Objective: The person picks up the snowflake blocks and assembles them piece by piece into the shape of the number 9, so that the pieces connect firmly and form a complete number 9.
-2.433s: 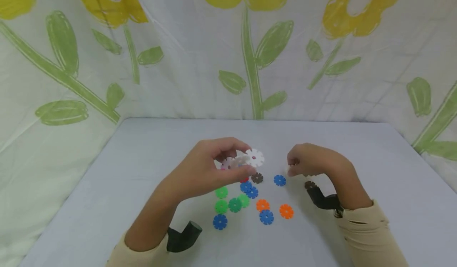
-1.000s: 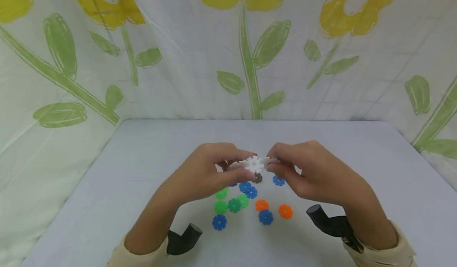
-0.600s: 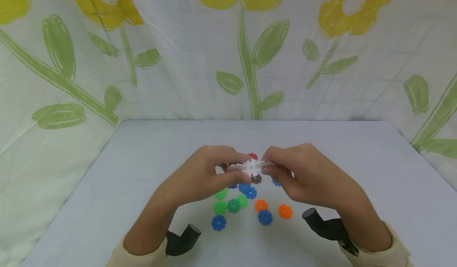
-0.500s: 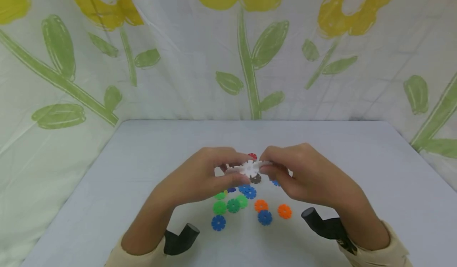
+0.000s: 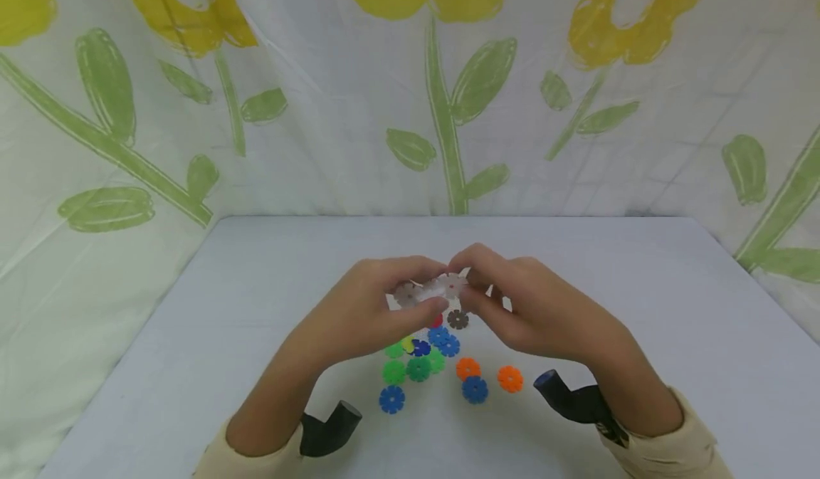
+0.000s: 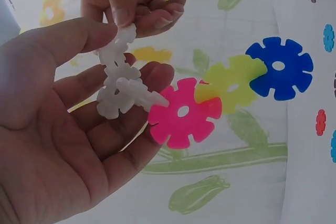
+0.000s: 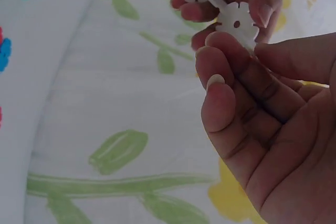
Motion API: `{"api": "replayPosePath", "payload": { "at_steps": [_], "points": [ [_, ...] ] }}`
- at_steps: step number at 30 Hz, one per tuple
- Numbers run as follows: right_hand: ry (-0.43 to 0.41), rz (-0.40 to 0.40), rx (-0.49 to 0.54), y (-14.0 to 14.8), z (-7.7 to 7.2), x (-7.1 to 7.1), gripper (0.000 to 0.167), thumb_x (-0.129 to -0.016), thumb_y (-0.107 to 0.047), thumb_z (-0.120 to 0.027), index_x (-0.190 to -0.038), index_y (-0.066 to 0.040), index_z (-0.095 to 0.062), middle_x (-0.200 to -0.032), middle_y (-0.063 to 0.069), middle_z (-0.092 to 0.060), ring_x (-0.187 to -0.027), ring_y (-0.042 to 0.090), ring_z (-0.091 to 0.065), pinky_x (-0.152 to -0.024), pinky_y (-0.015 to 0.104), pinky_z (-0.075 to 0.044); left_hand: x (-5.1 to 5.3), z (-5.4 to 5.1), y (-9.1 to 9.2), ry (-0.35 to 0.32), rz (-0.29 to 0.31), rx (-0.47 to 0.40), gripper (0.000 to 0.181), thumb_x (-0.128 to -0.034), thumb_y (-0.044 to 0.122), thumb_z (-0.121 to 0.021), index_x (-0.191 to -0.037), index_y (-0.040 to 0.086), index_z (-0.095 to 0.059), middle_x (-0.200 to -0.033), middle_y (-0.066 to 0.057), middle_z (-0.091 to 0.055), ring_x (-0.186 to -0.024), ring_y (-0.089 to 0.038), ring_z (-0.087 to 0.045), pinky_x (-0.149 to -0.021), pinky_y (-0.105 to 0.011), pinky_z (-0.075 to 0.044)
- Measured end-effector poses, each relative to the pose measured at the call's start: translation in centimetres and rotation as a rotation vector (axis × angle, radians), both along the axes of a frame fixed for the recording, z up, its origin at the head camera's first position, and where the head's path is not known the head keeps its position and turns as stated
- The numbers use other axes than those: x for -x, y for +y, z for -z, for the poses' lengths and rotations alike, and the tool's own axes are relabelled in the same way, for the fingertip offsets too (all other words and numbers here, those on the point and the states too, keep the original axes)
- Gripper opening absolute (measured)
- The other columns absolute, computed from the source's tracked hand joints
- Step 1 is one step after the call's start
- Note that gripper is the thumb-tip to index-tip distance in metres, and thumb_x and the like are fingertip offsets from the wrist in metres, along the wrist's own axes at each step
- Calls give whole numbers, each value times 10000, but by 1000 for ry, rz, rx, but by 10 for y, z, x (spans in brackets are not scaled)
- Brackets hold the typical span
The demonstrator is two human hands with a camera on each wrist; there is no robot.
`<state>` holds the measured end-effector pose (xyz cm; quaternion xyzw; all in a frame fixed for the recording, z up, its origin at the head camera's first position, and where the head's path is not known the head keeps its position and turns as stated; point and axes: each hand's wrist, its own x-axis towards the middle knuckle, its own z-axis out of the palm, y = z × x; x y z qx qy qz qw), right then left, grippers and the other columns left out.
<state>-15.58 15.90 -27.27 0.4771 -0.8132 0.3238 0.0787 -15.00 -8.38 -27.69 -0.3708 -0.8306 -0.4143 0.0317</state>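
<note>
I see chain (image 6: 195, 97) up off counter (image 5: 288, 265): left hand (image 5: 368, 307) grips its white section, likely as anchor; right hand (image 5: 541, 308) pinches chain's white end (image 6: 125, 34), probably for alignment. Loose discs (image 5: 413, 374) below chain.

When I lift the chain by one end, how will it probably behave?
The chain looks light, as its discs are thin. It is probably fairly stiff, since they interlock at slots. Its blue end extends unsupported past the left hand and might swing.
</note>
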Motion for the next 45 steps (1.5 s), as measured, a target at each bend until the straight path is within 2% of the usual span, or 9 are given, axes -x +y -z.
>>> {"api": "replayPosePath", "payload": {
  "at_steps": [4,7,16,21,27,33,37,41,45],
  "points": [
    [-8,37,-54,2,6,10,261,-955,14,-611,-1178,-113,-561,-902,-122,-674,-717,4,-591,-588,229,-517,0,-1,-2,-29,-68,4,276,-941,188,-703,-1208,120,-694,-1058,64,-708,-882,-65,-657,-765,-282,-577],
    [-40,96,-154,1,18,23,177,-954,-16,-628,-1084,-136,-621,-921,-98,-667,-784,43,-596,-660,237,-538,-1,-1,-3,-63,-82,-24,253,-941,168,-692,-1188,114,-681,-1046,58,-698,-874,-75,-662,-744,-295,-585],
    [-328,246,-542,-11,69,54,170,-903,-111,-751,-1061,-115,-687,-962,-20,-658,-917,177,-597,-832,339,-540,-4,-3,1,-126,-59,-72,176,-967,171,-635,-1138,135,-653,-1046,52,-688,-895,-79,-666,-753,-299,-583],
    [-351,254,-571,-19,85,60,124,-891,-88,-762,-984,-130,-693,-897,-43,-635,-870,155,-587,-842,345,-543,-5,-4,2,-134,-50,-92,140,-970,191,-643,-1100,140,-656,-1017,77,-680,-900,-83,-669,-745,-304,-585],
    [-361,281,-560,-21,91,63,166,-870,-45,-772,-965,-128,-664,-852,-38,-599,-827,157,-561,-802,326,-531,-5,-5,2,-167,-20,-124,116,-984,239,-657,-1060,152,-651,-1006,62,-679,-828,-89,-694,-757,-318,-585],
    [-372,302,-605,-23,86,58,218,-876,-99,-781,-905,-163,-575,-747,-35,-546,-752,146,-545,-698,296,-502,-5,-5,1,-137,-44,-141,73,-986,219,-648,-1012,151,-646,-910,58,-679,-808,-83,-681,-745,-324,-584],
    [-388,284,-567,-19,67,49,172,-924,-130,-735,-919,-170,-567,-734,-45,-571,-693,132,-556,-646,291,-499,-6,-6,0,-112,-82,-130,80,-992,211,-636,-1029,143,-653,-907,53,-683,-824,-76,-678,-745,-311,-583],
    [-336,245,-368,-7,36,34,166,-966,-112,-679,-1065,-156,-554,-795,-79,-625,-653,113,-569,-623,296,-528,-7,-8,-1,-89,-79,-134,105,-999,194,-624,-1059,115,-658,-913,48,-684,-842,-78,-683,-770,-318,-583],
    [-180,185,-103,6,9,19,252,-951,-29,-675,-1133,-139,-540,-898,-96,-690,-726,73,-631,-672,299,-562,-7,-8,0,-74,-63,-146,119,-999,172,-619,-1078,94,-663,-931,43,-681,-853,-90,-679,-793,-327,-579]
  ]
}}
